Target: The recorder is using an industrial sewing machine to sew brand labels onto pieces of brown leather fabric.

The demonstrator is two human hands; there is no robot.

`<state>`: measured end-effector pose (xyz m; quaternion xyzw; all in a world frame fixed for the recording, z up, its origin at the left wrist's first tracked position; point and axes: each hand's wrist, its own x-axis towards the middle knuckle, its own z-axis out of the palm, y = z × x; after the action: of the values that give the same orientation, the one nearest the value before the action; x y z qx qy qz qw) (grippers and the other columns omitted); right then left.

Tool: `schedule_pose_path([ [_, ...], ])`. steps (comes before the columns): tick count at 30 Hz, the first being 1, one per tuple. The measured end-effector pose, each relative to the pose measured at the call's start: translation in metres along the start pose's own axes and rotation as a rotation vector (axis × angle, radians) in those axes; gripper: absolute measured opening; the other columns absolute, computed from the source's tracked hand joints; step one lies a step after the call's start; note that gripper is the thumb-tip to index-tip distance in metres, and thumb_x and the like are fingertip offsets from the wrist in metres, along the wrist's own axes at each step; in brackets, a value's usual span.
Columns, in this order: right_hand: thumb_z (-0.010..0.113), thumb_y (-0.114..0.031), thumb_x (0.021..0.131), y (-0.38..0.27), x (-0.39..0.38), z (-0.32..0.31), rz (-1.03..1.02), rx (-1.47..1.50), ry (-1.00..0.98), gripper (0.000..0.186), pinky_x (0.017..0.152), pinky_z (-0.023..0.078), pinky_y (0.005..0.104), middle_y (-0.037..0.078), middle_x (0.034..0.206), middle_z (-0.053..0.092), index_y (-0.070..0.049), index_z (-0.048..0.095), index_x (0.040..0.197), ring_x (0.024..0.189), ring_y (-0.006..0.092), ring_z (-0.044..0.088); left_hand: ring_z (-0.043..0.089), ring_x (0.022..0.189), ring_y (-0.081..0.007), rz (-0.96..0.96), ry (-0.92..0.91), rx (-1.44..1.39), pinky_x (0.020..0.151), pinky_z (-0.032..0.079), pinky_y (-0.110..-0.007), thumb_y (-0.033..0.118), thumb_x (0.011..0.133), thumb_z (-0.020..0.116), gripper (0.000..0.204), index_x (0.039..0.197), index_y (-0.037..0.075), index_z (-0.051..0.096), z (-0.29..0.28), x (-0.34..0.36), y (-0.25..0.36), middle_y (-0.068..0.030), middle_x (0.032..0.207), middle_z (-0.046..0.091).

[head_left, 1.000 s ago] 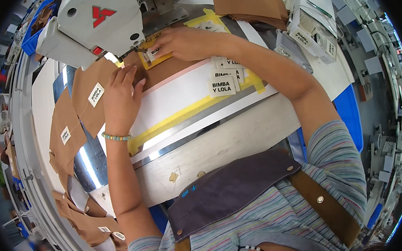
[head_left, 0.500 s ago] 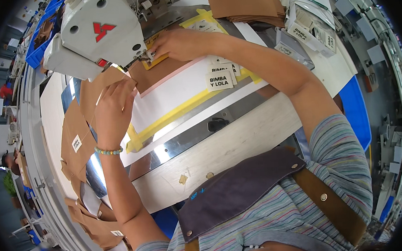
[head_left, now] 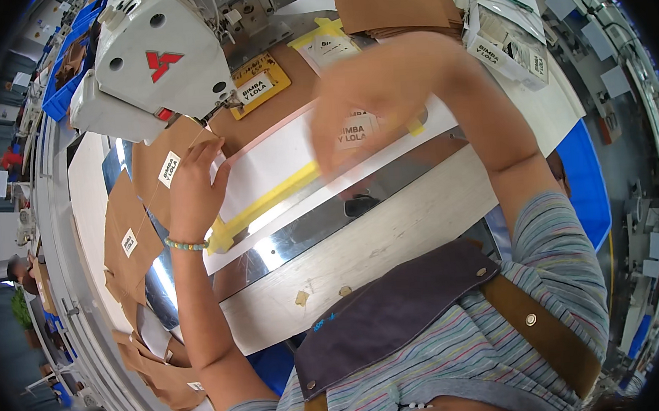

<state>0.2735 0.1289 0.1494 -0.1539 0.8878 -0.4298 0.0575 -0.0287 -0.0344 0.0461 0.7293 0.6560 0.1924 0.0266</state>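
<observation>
My left hand point(head_left: 197, 188) lies with fingers stretched over a brown sheet piece point(head_left: 179, 136), just below the sewing machine head point(head_left: 163, 60). Beside its fingers a white printed label point(head_left: 169, 169) shows on the brown material. A yellow template point(head_left: 261, 86), with one white label in its window, rests on the brown sheet right of the needle area. Smeared by motion, my right hand point(head_left: 375, 88) is above a few loose white labels point(head_left: 356, 131) on the white board; its fingers cannot be made out, nor whether it holds anything.
Brown pieces point(head_left: 129, 242), one bearing a label, hang over the table's left side. A stack of brown sheets point(head_left: 399, 2) lies at the far right, next to a clear box of labels point(head_left: 499, 56). Blue bins point(head_left: 580, 176) stand right and far left.
My right hand has left the yellow template and moved right and nearer, over the loose labels. My left hand has shifted slightly and its fingers have flattened, uncovering the label beside it.
</observation>
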Motion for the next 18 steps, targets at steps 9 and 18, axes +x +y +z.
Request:
schedule_pose_path([
  [9, 0.066, -0.003, 0.095, -0.091, -0.051, 0.087, -0.922, 0.316, 0.237, 0.014, 0.066, 0.053, 0.0331, 0.005, 0.093, 0.073, -0.005, 0.076, 0.087, 0.087, 0.0177, 0.069, 0.068, 0.115, -0.0401, 0.032, 0.031, 0.024, 0.098, 0.056, -0.047, 0.021, 0.1, 0.073, 0.046, 0.141, 0.0, 0.066, 0.018, 0.018, 0.001, -0.0206, 0.143, 0.066],
  [18, 0.064, -0.002, 0.094, -0.088, -0.044, 0.083, -0.916, 0.376, 0.377, 0.015, 0.061, 0.044, 0.0303, 0.003, 0.085, 0.066, -0.007, 0.074, 0.084, 0.079, 0.0136, 0.062, 0.061, 0.126, -0.0416, -0.004, 0.062, 0.307, 0.105, 0.053, -0.049, 0.022, 0.099, 0.074, 0.048, 0.142, 0.002, 0.065, 0.019, 0.014, -0.017, -0.0199, 0.14, 0.066],
])
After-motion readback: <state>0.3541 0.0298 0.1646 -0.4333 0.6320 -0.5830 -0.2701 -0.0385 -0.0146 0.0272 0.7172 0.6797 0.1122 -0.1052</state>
